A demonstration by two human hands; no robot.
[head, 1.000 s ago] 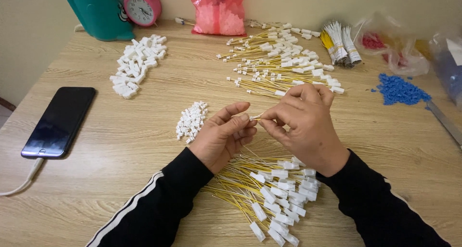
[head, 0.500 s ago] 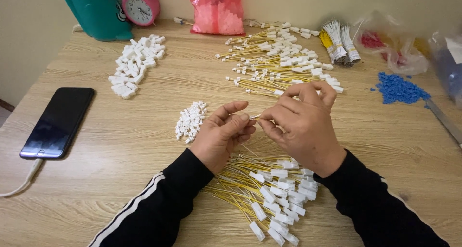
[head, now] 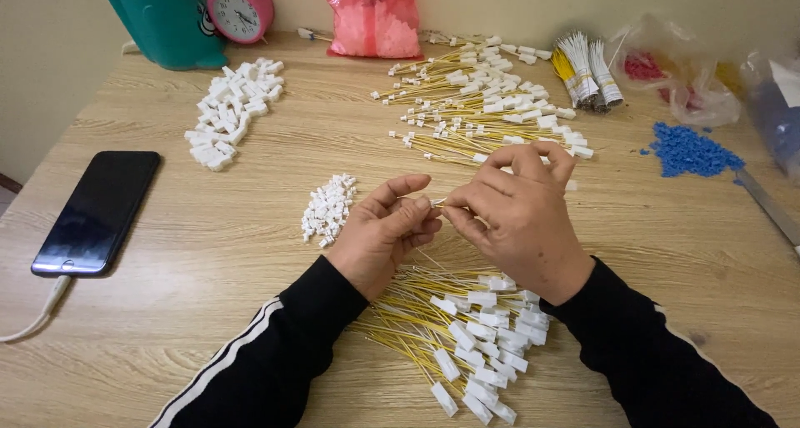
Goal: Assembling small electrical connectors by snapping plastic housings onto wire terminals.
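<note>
My left hand (head: 385, 236) and my right hand (head: 521, 215) meet over the middle of the wooden table (head: 208, 253), fingertips pinched together on a thin yellow wire with a small white connector (head: 439, 202). What lies inside the fingers is mostly hidden. Under my wrists spreads a pile of yellow wires with white connectors (head: 462, 332). Just left of my left hand sits a small heap of tiny white connector housings (head: 327, 209).
A second pile of yellow wires (head: 479, 107) lies beyond my hands. Larger white housings (head: 233, 111) are heaped at the far left, a black phone (head: 98, 211) on a cable nearer. A teal holder (head: 167, 20), pink clock (head: 240, 10), pink bag (head: 372, 15), bundled wires (head: 587, 70) and blue pieces (head: 690, 150) line the back and right.
Both hands stay pinched together in the same place; the fingers shift only slightly around the wire.
</note>
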